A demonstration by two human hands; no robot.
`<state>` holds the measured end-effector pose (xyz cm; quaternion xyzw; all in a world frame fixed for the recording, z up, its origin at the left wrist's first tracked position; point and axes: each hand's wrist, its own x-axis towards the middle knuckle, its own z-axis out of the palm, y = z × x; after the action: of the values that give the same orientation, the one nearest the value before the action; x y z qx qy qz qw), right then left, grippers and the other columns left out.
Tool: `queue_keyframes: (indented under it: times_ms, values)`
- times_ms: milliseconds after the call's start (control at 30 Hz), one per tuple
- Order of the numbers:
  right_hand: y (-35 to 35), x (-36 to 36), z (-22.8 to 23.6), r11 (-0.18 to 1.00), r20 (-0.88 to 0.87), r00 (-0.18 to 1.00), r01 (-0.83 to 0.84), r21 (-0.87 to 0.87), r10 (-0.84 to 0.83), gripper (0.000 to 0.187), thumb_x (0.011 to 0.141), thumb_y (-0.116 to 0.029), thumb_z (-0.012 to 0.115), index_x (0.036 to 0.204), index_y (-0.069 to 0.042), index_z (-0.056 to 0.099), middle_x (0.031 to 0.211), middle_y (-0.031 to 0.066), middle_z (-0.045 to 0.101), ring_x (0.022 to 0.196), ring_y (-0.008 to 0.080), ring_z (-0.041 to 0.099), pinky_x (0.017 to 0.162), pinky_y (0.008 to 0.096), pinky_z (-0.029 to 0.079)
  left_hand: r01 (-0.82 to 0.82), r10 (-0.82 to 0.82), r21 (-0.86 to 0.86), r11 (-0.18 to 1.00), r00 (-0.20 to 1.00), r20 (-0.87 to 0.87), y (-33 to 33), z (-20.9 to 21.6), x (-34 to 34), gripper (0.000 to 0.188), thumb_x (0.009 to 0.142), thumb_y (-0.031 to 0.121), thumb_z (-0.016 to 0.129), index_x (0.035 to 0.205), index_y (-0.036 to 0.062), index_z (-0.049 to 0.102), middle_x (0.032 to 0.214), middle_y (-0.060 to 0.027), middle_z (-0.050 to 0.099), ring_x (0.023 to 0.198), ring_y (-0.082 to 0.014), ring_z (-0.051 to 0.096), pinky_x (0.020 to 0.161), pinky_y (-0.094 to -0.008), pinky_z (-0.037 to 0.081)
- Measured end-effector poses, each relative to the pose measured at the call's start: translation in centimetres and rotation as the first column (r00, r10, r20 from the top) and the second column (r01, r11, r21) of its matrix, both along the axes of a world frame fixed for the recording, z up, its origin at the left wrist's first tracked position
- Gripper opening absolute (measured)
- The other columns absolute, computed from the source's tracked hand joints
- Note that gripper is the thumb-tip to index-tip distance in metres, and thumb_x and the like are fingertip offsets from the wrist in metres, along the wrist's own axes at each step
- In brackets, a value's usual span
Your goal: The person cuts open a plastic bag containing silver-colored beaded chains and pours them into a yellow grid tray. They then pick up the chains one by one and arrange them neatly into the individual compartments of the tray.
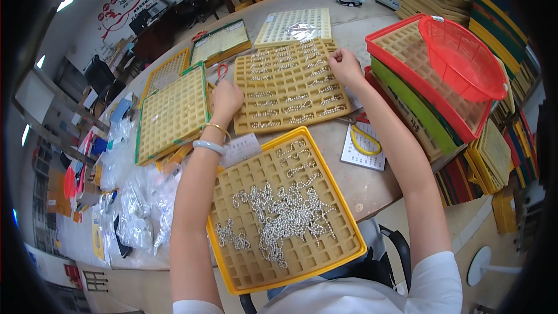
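Note:
A tan compartment tray (285,84) lies on the table before me, with short silver ball chains (298,106) in several of its pockets. My left hand (228,100) is closed at its left edge; its fingertips are hidden. At the upper right edge, my right hand (346,67) is pinched, and I cannot make out what is between the fingers. Nearer to me, a yellow-rimmed tray (354,244) bears a loose heap of silver ball chains (290,215). Just beyond my left hand shows a red scissor handle (221,70).
Pocketed trays (174,107) sit at left and a pale tray (296,26) farther back. Plastic bags (136,209) cover the left side. A yellow-handled tool (366,141) rests on a printed card. At right, a red basket (462,61) tops stacked trays.

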<state>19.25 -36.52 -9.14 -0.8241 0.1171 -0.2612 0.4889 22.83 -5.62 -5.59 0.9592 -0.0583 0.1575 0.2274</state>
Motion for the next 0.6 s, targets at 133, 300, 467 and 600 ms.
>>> queue_keyframes:
  times_ms: [133,300,467,600]
  values:
    - [0.0,-0.3,-1.0,0.999,-0.088,0.996,0.008,-0.052,-0.013,0.021,0.083,-0.02,0.062,0.095,-0.002,0.062,0.09,0.0141,0.069,0.09,0.0286,0.067,0.081,0.0384,0.052,0.017,-0.016,0.029,0.999,0.998,-0.055,0.0,-1.0,-0.5,0.031,0.088,0.017,0.055,0.1,-0.0112,0.061,0.101,-0.0348,0.063,0.099,-0.0483,0.061,0.087,-0.0508,0.049]
    - [-0.8,-0.4,-1.7,0.994,-0.198,0.98,-0.014,-0.108,-0.007,0.024,0.082,-0.024,0.063,0.095,-0.004,0.064,0.095,0.0179,0.07,0.094,0.0311,0.067,0.084,0.0389,0.052,0.054,-0.054,-0.004,0.999,0.997,-0.057,0.3,-3.4,0.1,0.031,0.086,0.017,0.056,0.096,-0.0118,0.063,0.101,-0.0352,0.063,0.1,-0.0488,0.061,0.088,-0.0511,0.048]
    - [1.0,-3.7,1.9,0.861,-0.129,0.985,-0.163,-0.482,0.114,0.036,0.083,-0.02,0.061,0.11,0.004,0.063,0.102,0.0219,0.068,0.099,0.0349,0.066,0.086,0.0412,0.051,0.14,-0.136,-0.001,0.99,0.962,-0.238,1.8,-2.6,-0.7,0.034,0.086,0.02,0.054,0.098,-0.0082,0.067,0.102,-0.0333,0.064,0.104,-0.0448,0.061,0.091,-0.0454,0.048]
    - [7.8,-9.5,7.7,0.622,-0.199,0.675,-0.734,-0.272,0.71,0.019,0.088,-0.013,0.063,0.101,0.0,0.067,0.092,0.0116,0.069,0.084,0.0218,0.066,0.078,0.0302,0.052,0.28,-0.296,-0.109,0.954,0.937,-0.184,3.2,-0.3,-4.3,0.038,0.088,0.022,0.056,0.112,-0.0065,0.065,0.107,-0.0276,0.066,0.105,-0.0381,0.063,0.092,-0.0396,0.049]
